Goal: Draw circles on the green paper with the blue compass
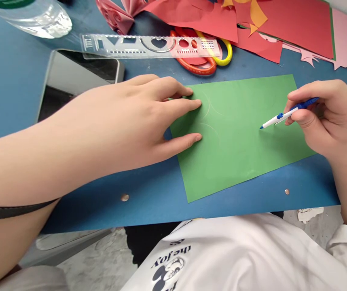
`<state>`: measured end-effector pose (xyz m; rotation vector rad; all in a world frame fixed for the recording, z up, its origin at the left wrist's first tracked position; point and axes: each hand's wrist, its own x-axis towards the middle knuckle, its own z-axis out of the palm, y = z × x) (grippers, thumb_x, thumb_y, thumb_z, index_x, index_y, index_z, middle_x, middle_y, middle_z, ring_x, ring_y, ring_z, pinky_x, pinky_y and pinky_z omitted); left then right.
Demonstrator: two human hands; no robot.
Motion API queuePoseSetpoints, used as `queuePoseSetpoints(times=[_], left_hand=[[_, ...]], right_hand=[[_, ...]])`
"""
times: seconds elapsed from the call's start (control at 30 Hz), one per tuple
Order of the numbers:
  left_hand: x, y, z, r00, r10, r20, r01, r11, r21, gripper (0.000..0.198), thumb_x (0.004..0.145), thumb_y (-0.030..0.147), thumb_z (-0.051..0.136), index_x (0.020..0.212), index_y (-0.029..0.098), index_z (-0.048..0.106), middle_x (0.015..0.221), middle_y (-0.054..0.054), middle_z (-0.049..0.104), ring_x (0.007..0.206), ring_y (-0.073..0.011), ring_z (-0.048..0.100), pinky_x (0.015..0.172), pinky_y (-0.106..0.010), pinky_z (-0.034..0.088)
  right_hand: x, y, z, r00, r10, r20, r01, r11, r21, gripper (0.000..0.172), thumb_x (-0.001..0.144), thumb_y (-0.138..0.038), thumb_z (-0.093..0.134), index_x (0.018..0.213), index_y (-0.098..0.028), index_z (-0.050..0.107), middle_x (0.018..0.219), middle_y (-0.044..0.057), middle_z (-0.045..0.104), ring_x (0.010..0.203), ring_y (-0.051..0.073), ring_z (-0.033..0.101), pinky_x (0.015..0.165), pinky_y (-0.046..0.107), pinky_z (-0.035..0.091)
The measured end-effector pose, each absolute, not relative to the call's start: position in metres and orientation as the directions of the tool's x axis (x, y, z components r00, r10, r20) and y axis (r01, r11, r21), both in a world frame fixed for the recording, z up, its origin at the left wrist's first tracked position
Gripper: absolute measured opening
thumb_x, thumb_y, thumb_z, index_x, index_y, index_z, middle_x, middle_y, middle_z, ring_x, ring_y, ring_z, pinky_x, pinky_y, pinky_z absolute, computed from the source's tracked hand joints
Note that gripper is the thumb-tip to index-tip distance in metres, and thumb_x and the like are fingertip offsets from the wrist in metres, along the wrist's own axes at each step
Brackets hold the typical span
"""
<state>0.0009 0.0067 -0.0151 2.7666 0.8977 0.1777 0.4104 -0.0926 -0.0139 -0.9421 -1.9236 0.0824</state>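
Green sheet (pixel 237 161) lying on the blue table (pixel 158 202) — pen (pixel 285 115) pointing down at it.
The left hand (pixel 149 113) is resting, fingers spread, on the sheet's left end; the right hand (pixel 337 117), apart, is pinching the pen — tip contact unclear. Risk: with fingertips pressing too lightly, a pen drag could be swivelling the sheet.

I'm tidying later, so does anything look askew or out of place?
The green sheet lies slanted to the front edge of the blue table, and the see-through ruler overlaps red and yellow handles instead of lying on its own.
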Motion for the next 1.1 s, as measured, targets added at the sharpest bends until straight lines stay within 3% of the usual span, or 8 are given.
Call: queuePoseSetpoints(times=[0.27,0.53,0.73,0.83,1.1], left_hand=[[-0.0020,0.0069,-0.0150,0.810,0.584,0.052,0.556,-0.794,0.246,0.085,0.120,0.091,0.043,0.182,0.041,0.070,0.169,-0.004,0.068,0.159,-0.0464,0.077,0.146,-0.076,0.055],[0.0002,0.0067,-0.0163,0.804,0.593,0.051,0.564,-0.787,0.249,0.091,0.118,0.095,0.037,0.176,0.036,0.074,0.170,-0.005,0.069,0.158,-0.0452,0.077,0.146,-0.075,0.056],[0.0012,0.0056,-0.0155,0.802,0.596,0.043,0.573,-0.787,0.229,0.095,0.120,0.095,0.033,0.175,0.032,0.079,0.172,-0.008,0.070,0.157,-0.0501,0.077,0.144,-0.076,0.059],[0.0007,0.0050,-0.0134,0.798,0.601,0.046,0.573,-0.780,0.252,0.090,0.120,0.092,0.036,0.173,0.035,0.081,0.172,-0.009,0.072,0.156,-0.0502,0.077,0.145,-0.076,0.059],[-0.0013,0.0058,-0.0159,0.796,0.604,0.016,0.580,-0.772,0.260,0.087,0.120,0.094,0.040,0.179,0.040,0.073,0.173,-0.003,0.066,0.162,-0.0458,0.074,0.148,-0.074,0.054]], right_hand=[[0.4033,-0.0989,-0.0089,-0.298,0.641,0.708,0.621,0.693,-0.366,0.030,0.124,-0.057,0.081,0.149,-0.042,0.088,0.106,-0.003,0.091,0.074,0.016,0.083,0.071,0.034,0.072],[0.4040,-0.0941,-0.0086,-0.318,0.593,0.740,0.596,0.732,-0.330,0.032,0.123,-0.054,0.082,0.151,-0.041,0.088,0.105,-0.003,0.091,0.071,0.016,0.081,0.066,0.035,0.068],[0.4017,-0.0942,-0.0089,-0.306,0.606,0.734,0.603,0.720,-0.343,0.029,0.122,-0.053,0.082,0.147,-0.042,0.089,0.105,-0.003,0.091,0.067,0.015,0.076,0.066,0.036,0.068],[0.4013,-0.0940,-0.0113,-0.302,0.591,0.748,0.605,0.725,-0.328,0.032,0.123,-0.062,0.080,0.148,-0.044,0.088,0.103,-0.003,0.090,0.070,0.017,0.078,0.067,0.037,0.068],[0.4025,-0.0926,-0.0085,-0.354,0.578,0.735,0.562,0.760,-0.326,0.036,0.122,-0.055,0.082,0.156,-0.044,0.087,0.104,-0.004,0.090,0.072,0.015,0.078,0.067,0.035,0.067]])
